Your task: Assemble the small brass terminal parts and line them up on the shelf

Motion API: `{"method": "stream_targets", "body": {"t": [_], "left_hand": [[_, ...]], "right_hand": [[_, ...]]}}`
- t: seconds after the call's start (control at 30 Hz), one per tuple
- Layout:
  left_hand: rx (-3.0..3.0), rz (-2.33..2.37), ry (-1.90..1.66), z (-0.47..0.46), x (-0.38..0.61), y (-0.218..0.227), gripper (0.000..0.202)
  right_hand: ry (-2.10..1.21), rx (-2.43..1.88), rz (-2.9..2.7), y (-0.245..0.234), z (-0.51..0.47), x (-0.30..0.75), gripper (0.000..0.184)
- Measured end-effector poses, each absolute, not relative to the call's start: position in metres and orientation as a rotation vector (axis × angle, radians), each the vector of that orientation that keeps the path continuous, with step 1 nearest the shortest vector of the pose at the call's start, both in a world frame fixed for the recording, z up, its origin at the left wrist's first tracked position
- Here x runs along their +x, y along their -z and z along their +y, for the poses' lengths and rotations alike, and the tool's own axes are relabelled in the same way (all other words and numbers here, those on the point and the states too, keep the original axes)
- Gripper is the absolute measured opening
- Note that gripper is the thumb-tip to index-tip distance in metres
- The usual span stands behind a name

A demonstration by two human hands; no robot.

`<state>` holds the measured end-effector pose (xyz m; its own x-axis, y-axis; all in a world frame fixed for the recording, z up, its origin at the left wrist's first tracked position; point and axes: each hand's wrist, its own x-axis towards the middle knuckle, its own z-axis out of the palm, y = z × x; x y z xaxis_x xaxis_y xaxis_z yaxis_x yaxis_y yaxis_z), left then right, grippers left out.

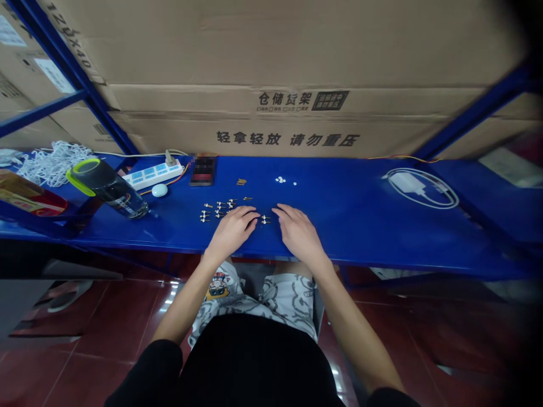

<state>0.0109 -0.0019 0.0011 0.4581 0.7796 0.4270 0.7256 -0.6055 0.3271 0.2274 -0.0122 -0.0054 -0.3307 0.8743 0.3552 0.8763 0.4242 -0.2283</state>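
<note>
Both my hands rest palm down on a blue metal shelf (360, 226). My left hand (232, 229) lies flat with fingers stretched out, its tips beside a small metal part (265, 219). My right hand (298, 230) is also flat and open, just right of that part. Several small screw-like metal parts (216, 210) lie in rows left of my left hand. Two brass pieces (241, 182) and a few tiny white bits (280, 180) lie farther back. Neither hand holds anything.
A white power strip (153, 174), a pale round object (159, 190), a dark bottle with a green cap (108, 186) and tangled white cord (53, 161) sit at the left. A white charger with coiled cable (418, 186) lies right. Cardboard boxes (275, 73) stand behind the shelf.
</note>
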Motion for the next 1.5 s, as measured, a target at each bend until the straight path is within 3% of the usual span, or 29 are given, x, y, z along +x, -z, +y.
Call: {"method": "stream_targets", "body": {"t": [0.4,0.83,1.0,1.1,1.33,1.5], "left_hand": [[2.608,1.339,-0.825,0.0,0.011,-0.003,0.023],[2.62,1.634,-0.837,0.006,0.014,0.002,0.025],[2.592,1.658,-0.841,0.0,0.012,0.001,0.026],[2.578,1.648,-0.849,0.0,0.012,0.001,0.025],[2.551,1.576,-1.0,-0.002,0.012,-0.001,0.02],[2.577,1.584,-1.062,-0.002,0.011,-0.002,0.02]], "right_hand": [[0.027,-1.478,-2.297,0.004,-0.01,0.227,0.047],[0.039,-1.49,-2.297,0.004,-0.01,0.225,0.048],[-0.075,-1.476,-2.24,0.001,-0.008,0.232,0.046],[-0.164,-1.498,-2.169,-0.009,0.013,0.251,0.047],[-0.04,-1.812,-2.143,-0.021,0.097,0.296,0.04],[0.039,-1.869,-2.108,-0.012,0.106,0.29,0.03]]}}
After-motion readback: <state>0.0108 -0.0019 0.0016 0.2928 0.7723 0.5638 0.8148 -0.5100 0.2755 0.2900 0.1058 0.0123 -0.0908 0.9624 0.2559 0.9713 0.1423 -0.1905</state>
